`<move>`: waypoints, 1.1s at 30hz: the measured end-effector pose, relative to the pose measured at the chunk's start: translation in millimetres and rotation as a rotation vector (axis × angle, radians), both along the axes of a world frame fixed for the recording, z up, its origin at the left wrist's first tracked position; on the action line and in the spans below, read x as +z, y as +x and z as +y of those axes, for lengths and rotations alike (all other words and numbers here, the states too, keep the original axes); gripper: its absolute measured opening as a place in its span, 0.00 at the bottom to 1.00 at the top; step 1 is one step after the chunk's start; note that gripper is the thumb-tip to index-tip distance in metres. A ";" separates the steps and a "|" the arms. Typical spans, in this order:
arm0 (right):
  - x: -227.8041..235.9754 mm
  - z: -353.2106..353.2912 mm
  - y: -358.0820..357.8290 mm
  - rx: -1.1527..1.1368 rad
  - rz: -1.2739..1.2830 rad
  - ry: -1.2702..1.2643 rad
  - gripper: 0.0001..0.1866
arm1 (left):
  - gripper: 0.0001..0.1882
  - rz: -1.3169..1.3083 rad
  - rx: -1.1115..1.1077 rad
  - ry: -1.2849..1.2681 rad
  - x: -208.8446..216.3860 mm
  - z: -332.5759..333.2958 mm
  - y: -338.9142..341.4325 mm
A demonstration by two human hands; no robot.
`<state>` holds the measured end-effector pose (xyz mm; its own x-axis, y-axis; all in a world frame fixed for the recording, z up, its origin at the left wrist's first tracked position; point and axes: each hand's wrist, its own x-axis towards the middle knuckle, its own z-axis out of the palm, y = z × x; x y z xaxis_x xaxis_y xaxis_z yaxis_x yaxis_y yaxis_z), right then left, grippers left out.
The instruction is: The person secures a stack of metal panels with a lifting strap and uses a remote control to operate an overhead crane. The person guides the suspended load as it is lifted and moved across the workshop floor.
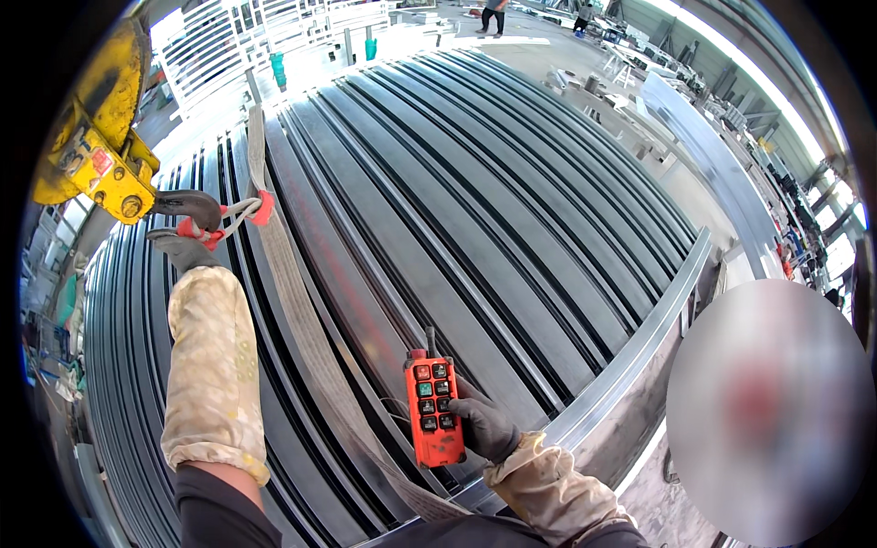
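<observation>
My left hand, in a grey glove, reaches up beside the dark crane hook. Its fingers are closed on the red end of a lifting sling, partly hidden by the glove; the sling loop passes round the hook. A yellow hook block carries the hook. My right hand, also gloved, grips an orange crane remote control with its thumb over the black buttons. From the upper left, a long grey webbing strap runs down across the metal profiles toward me.
Long grey metal profiles lie side by side in a wide stack before me. A metal beam borders it on the right. White frames and green-topped posts stand beyond. A person is at the far end. A blurred oval covers the lower right.
</observation>
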<state>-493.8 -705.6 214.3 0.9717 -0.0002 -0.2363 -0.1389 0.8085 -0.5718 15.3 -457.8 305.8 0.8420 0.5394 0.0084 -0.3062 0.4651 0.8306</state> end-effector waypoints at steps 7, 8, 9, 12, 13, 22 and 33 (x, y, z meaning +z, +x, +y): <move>3.4 17.2 7.2 -0.092 0.019 -0.047 0.32 | 0.31 -0.193 -0.222 0.364 -41.9 23.4 -6.6; -0.6 27.4 11.0 -0.066 0.001 -0.055 0.32 | 0.30 -0.209 -0.218 0.421 -58.1 40.6 -20.8; -0.4 33.4 10.4 -0.063 -0.010 -0.071 0.32 | 0.29 -0.223 -0.241 0.446 -69.4 40.1 -33.7; -4.1 36.3 3.8 -0.111 -0.009 -0.140 0.31 | 0.27 -0.251 -0.356 0.443 -99.7 9.7 -50.1; -7.1 45.8 -0.2 -0.128 0.010 -0.144 0.30 | 0.26 -0.235 -0.396 0.453 -114.0 9.4 -56.9; -3.4 73.9 -32.2 -0.151 -0.027 -0.188 0.29 | 0.20 -0.270 -0.501 0.532 -127.4 40.2 -70.7; -38.2 77.6 -94.2 -0.267 0.046 -0.176 0.27 | 0.11 -0.306 -0.431 0.442 -94.6 -6.3 -114.8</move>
